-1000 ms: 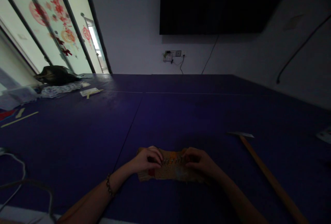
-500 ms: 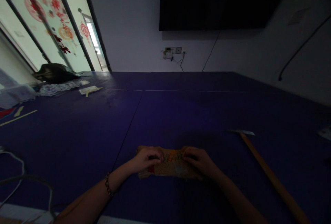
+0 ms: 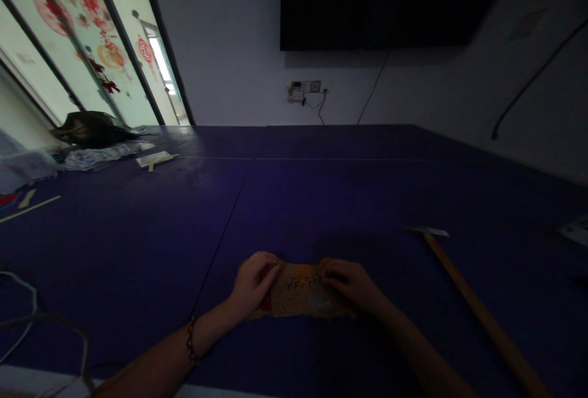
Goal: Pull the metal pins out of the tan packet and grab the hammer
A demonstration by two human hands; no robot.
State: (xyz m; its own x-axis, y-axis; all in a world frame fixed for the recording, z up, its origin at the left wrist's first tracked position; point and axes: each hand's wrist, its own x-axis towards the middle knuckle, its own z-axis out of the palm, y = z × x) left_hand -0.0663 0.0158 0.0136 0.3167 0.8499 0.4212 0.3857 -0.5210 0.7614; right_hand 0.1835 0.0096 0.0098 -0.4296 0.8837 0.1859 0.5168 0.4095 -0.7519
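Observation:
A worn brown piece of cardboard (image 3: 294, 303) lies flat on the purple tabletop in front of me, with a red patch at its left and an orange one near its top edge. Across its upper part runs a row of small dark bits (image 3: 303, 280), too small to name. My left hand (image 3: 255, 281) covers the left end, thumb and fingers closed at the upper edge. Over the right end, my right hand (image 3: 351, 285) has its fingertips pinched together beside the row; whatever they hold is hidden. A hammer (image 3: 473, 300) with a long wooden handle lies to the right.
The purple tabletop (image 3: 294, 202) reaches the wall, where a dark screen (image 3: 390, 3) hangs above sockets (image 3: 305, 89). White cables (image 3: 34, 300) lie at left. Farther back are a yellow strip (image 3: 32, 208), a plastic box (image 3: 27, 168) and a black bag (image 3: 92, 128).
My left hand has shifted from the row of small bits up and left to the cardboard's upper edge. My right hand has hardly moved. The whole view has shifted slightly.

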